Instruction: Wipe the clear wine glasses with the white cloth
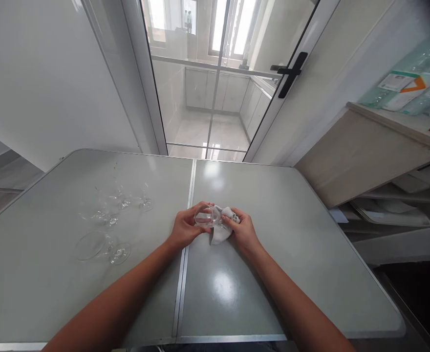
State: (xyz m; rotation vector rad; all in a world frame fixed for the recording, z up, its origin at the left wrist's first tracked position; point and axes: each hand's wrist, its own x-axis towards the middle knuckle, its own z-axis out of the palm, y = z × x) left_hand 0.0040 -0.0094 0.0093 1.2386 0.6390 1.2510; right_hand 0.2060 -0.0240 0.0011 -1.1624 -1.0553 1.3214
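Held sideways in front of me is a clear stemmed glass [204, 216], its bowl toward my left hand [187, 227]. The left fingers curl round that bowl. My right hand [241, 229] is closed on a white cloth [220, 233], which is bunched against the glass's other end and hides part of it. On the left half of the table stand several more clear stemmed glasses; the nearest glass [119, 253] is the biggest in view, and another glass [146, 203] sits farther back. Their thin outlines are faint against the tabletop.
The pale folding table [273, 288] has a metal seam [181, 293] down its middle. Beyond its far edge is a glass door [215, 88] with a black handle [290, 73]. To the right stands a shelf [332, 161] with plastic-wrapped bottles [401, 93] on top.
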